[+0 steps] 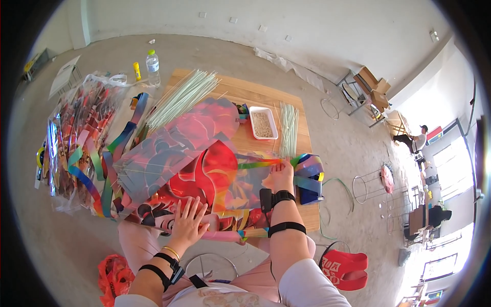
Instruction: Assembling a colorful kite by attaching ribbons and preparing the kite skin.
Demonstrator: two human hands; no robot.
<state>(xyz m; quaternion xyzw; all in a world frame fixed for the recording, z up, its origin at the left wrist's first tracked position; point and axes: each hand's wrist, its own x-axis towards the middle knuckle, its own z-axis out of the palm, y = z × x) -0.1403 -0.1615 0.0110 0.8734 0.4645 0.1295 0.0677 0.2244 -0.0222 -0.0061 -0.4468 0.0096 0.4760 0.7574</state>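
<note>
Okay, clock on the view's centre: 1 red plastic bag (115,276) on the floor, 7–8 o'clock; left hand (188,222) at 7, fingers spread, palm down, gripping nothing, resting on the red printed sheets (217,161), which overlap around the centre toward 9, exact count unclear. Right hand (280,175) at 4, pinching the end of 1 rainbow strip (255,165) that runs over the sheets. 1 blue tape dispenser (311,194) at 4, just beside that hand. 1 white tray (264,125) of small sticks, 1 o'clock. 2 bundles of pale green sticks (289,130), at 2 and 10–11. Farther, 1 yellow tube (137,71) and 1 bottle (153,69), 10–11. Far off, 1 seated person (418,139), 3 o'clock.
</note>
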